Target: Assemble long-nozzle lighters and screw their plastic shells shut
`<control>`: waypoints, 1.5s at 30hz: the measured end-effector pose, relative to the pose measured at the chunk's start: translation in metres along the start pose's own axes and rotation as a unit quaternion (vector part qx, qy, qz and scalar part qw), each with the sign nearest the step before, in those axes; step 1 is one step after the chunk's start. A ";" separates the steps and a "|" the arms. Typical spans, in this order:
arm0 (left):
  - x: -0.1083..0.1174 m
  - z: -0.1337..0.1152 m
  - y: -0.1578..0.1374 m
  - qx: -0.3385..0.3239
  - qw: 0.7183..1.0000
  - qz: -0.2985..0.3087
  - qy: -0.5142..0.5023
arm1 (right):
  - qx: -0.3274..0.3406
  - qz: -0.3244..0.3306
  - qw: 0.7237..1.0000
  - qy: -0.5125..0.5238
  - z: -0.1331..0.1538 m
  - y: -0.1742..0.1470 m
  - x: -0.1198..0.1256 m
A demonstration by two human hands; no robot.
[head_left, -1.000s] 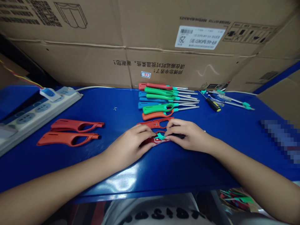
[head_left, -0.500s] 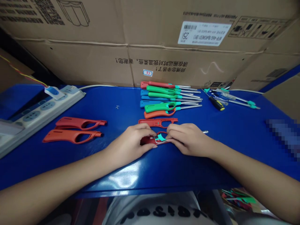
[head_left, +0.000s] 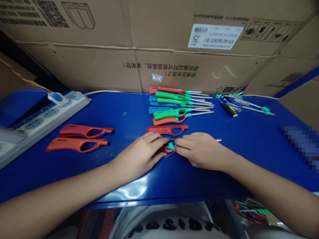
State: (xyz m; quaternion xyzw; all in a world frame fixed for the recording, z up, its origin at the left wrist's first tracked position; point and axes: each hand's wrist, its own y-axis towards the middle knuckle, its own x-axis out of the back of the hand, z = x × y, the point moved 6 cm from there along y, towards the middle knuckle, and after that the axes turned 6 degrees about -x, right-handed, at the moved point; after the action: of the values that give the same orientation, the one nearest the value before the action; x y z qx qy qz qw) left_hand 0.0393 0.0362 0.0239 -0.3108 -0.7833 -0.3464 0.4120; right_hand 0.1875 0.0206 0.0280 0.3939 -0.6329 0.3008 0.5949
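A red lighter casing half lies on the blue table between my hands, with a teal trigger and a white wire inside it. My left hand is closed around its rear end. From the other side, my right hand pinches at its front end beside the trigger; its fingertips are partly hidden. A metal tube shows its tip beyond the right hand. Just behind lies a second red casing half, its hollow inside facing up. A thin clear strip sticks out below the fingers.
Several assembled lighters are stacked at the back. A screwdriver and loose clear lighter parts lie back right. Left are orange-red casings and a power strip. A cardboard box stands behind the table.
My right fingers have shifted slightly left and now cover more of the casing's front. My left fingers have curled further over the casing. The thin clear strip has come into view below them.
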 end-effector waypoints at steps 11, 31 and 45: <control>-0.013 -0.008 -0.002 -0.038 0.985 0.079 0.146 | -0.087 -0.099 0.990 0.050 -0.021 0.000 0.009; 0.001 -0.011 -0.009 0.010 0.983 0.080 0.164 | -0.587 -0.149 0.789 0.108 -0.253 -0.167 -0.016; 0.010 0.005 0.004 0.134 0.913 -0.182 -0.340 | -0.340 -0.263 0.798 0.423 -0.082 -0.014 0.025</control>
State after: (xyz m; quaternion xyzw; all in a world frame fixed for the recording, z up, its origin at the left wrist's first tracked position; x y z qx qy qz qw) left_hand 0.0354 0.0448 0.0313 -0.2035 -0.9583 -0.1802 0.0881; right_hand 0.2423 0.0801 0.0604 0.1514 -0.2521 0.0349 0.9552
